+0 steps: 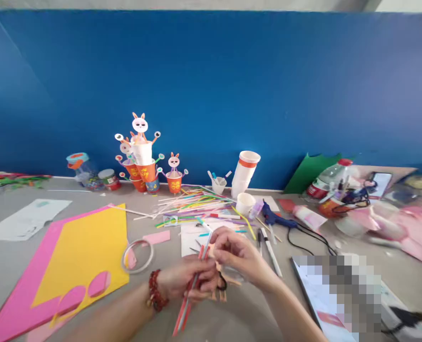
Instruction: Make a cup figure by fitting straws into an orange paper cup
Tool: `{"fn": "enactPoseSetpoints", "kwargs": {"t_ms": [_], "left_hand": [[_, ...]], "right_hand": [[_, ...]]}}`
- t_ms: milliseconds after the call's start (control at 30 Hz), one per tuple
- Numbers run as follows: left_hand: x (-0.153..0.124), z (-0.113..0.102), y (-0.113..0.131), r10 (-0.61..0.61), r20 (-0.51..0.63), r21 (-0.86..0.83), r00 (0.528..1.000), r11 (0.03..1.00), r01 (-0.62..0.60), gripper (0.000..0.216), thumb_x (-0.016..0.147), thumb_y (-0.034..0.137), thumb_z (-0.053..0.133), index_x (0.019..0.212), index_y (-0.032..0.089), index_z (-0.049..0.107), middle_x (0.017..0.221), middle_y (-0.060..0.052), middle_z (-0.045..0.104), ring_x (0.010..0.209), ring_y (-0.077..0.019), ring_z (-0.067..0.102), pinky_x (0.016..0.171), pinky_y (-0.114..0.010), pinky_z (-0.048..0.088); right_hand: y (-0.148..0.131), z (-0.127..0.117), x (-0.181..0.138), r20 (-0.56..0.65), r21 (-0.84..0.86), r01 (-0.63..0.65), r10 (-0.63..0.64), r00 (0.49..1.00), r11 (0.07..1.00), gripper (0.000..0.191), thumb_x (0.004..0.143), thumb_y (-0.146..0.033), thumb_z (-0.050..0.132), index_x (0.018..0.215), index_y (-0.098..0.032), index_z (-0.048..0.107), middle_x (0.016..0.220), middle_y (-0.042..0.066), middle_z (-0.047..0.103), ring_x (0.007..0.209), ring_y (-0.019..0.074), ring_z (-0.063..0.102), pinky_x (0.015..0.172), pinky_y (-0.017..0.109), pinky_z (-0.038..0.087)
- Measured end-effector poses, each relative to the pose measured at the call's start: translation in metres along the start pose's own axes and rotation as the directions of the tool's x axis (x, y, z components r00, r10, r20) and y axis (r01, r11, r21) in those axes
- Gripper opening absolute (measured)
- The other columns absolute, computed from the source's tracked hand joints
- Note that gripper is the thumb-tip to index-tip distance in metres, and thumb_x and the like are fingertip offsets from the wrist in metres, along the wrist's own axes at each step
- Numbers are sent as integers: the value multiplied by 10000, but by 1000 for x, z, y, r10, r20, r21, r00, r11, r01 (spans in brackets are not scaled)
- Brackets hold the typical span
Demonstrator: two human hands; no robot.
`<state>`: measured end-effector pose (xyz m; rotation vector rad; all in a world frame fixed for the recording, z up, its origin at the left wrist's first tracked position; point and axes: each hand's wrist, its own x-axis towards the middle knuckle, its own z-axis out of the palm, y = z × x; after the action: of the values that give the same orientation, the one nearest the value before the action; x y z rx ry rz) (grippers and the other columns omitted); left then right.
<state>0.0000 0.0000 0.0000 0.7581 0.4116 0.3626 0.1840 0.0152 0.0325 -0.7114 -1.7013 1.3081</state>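
- The left hand [196, 278] is gripping a few red and greyish sticks [182, 313], which are slanting above the worktop [241, 318].
- The right hand [237, 254] is bending its fingers just beside the upper part of these sticks; I cannot tell if it is pinching something.
- Behind the hands, many coloured sticks [196, 202] are lying in a loose pile.
- To the left, a tape roll [151, 256] is overlapping a yellow sheet [86, 251].
- To the right, a blue glue gun [277, 218] is resting near a white cup [245, 203].
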Motion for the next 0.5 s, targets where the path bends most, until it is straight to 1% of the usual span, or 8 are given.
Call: {"fn": "enactPoseSetpoints", "kwargs": {"t_ms": [133, 233, 333, 500], "left_hand": [[-1, -2, 2, -9, -32, 7, 999, 1000, 10, 486, 831, 545, 602, 592, 178, 391, 529, 61, 433, 303, -14, 249, 337, -229, 56], [-1, -3, 2, -36, -49, 4, 998, 999, 37, 453, 842, 485, 608, 590, 174, 395, 518, 64, 413, 313, -15, 252, 340, -226, 57], [-1, -3, 1, -45, -59, -2, 997, 999, 45, 427, 845, 448, 612, 595, 172, 401, 520, 64, 408, 327, -19, 262, 348, -227, 64], [-1, -2, 2, -86, -57, 6, 995, 996, 86, 424, 834, 453, 618, 596, 172, 408, 510, 75, 389, 331, -17, 226, 361, -246, 51]], "right_hand": [[6, 0, 0, 9, 9, -58, 58, 998, 998, 230, 863, -367, 680, 756, -181, 596, 890, 52, 586, 828, 181, 563, 718, 299, 432], [5, 0, -1, 26, 2, -116, 116, 993, 993, 236, 859, -375, 682, 759, -181, 593, 847, 41, 595, 767, 168, 563, 686, 292, 433], [-1, 0, 0, 42, -93, -136, 140, 989, 986, 226, 857, -359, 681, 746, -180, 601, 819, 32, 594, 751, 164, 561, 662, 279, 425], [-10, 1, 3, 37, -259, -99, 112, 993, 961, 152, 866, -296, 667, 760, -187, 650, 840, 20, 582, 745, 148, 553, 622, 249, 403]]}}
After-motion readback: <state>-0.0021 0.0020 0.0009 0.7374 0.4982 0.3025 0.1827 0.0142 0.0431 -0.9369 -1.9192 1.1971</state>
